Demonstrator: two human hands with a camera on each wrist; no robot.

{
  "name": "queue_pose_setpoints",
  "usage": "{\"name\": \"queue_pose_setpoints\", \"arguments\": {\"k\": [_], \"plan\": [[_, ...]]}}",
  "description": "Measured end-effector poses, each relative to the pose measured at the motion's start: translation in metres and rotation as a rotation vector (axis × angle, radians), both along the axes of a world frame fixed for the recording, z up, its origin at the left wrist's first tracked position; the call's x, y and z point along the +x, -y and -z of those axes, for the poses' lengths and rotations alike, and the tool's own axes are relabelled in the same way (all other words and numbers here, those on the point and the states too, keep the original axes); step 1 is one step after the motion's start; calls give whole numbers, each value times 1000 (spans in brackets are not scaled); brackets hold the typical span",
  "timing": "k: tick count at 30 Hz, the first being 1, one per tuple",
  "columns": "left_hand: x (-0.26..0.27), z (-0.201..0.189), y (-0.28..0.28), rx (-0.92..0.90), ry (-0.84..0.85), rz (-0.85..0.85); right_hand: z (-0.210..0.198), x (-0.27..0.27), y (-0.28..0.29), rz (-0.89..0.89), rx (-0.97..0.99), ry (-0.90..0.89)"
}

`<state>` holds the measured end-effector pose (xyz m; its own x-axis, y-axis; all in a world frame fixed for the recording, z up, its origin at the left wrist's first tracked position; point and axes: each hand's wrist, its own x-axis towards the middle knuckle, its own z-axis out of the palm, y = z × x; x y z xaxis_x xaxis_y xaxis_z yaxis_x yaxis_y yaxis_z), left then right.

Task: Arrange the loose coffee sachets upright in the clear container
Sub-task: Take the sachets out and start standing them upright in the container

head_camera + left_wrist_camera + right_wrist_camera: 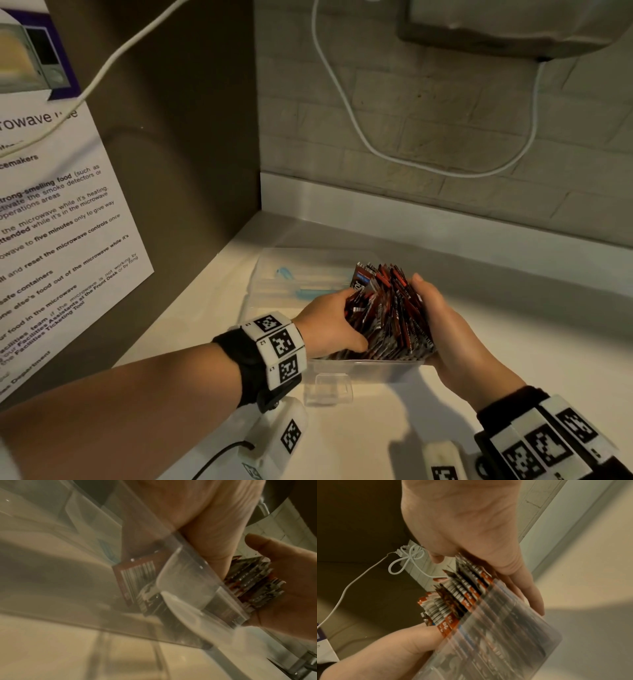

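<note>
- The coffee sachets (387, 308) stood on their short edges in one packed row inside the clear container (370, 371), long axes pointing up and fanning slightly toward the far side, tops well above the rim.
- The row ran from left to right across the container; too many sachets were pressed together to count, all red, black and white.
- One container sat on the pale counter (513, 342) near its front edge, and one clear lid (298, 277) with blue clips lay just behind it.
- The left hand (329, 325) came in from the left, thumb low at the near side and fingers curled round the left end of the row, gripping it.
- The right hand (442, 325) lay flat against the right end, fingers straight and together, thumb up at the far top corner, pressing inward rather than closing round anything.
- A white cable (342, 102) looped down the tiled wall (445, 120) behind; a printed notice (51, 222) hung at the left.
</note>
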<state>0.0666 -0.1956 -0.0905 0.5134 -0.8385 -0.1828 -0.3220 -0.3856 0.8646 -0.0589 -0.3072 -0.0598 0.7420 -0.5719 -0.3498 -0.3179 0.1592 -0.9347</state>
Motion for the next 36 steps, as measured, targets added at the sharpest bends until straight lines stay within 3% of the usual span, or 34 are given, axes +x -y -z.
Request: {"name": "queue_pose_setpoints", "arguments": {"k": [4,7,10,12,14,18,30,36], "plan": [[0,2,5,-9,27,-51,-3,1,-5,44,-118,47],[2,6,8,-46,-11,-99,-7,2,-9,11,-427,90],[2,7,11,-68,-88,-139,-12,7,-7,-193,-863,-75],[2,8,14,-69,-138,-155,-19,12,-7,-316,-975,-276],[3,7,14,-81,-187,-155,-24,18,-9,-390,-1018,-441],[4,4,11,-98,-282,-130,-21,23,-11,-383,-1004,-537],[12,1,-3,-125,-485,-258,-19,23,-10,-376,-1010,-550],[6,1,2,-106,-485,-249,-22,16,-13,-402,-1016,-535]]}}
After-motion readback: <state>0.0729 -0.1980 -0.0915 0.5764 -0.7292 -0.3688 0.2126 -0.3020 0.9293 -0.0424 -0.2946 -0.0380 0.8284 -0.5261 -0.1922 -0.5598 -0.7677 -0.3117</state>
